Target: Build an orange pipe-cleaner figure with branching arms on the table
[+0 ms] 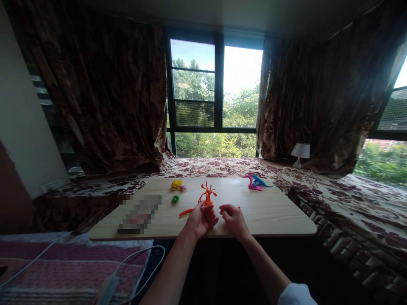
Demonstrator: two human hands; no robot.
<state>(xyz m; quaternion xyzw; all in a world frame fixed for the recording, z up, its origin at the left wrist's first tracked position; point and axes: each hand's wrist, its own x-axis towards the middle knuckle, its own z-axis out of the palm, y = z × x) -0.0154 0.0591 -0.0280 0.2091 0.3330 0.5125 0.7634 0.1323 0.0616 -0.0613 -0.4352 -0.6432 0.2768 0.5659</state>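
Note:
My left hand (202,219) is turned palm up, its fingers curled round the base of an orange modelling-clay figure (208,197). Thin branching strands with small knobs rise from the figure's thick stem. Just to the right, my right hand (234,220) is apart from it, thumb and fingers bent together; whatever they pinch, if anything, is hidden. A small orange-red bit (239,207) shows behind that hand. Left of my left hand, an orange clay strip (186,212) lies on the wooden tabletop (267,220).
Lumps of yellow clay (177,183), pink clay (182,188) and green clay (175,198) lie at the back left. Pink and blue clay pieces (254,183) lie at the back right. A blurred-out flat object (140,214) is at the left. Beyond stands a small lamp (300,151).

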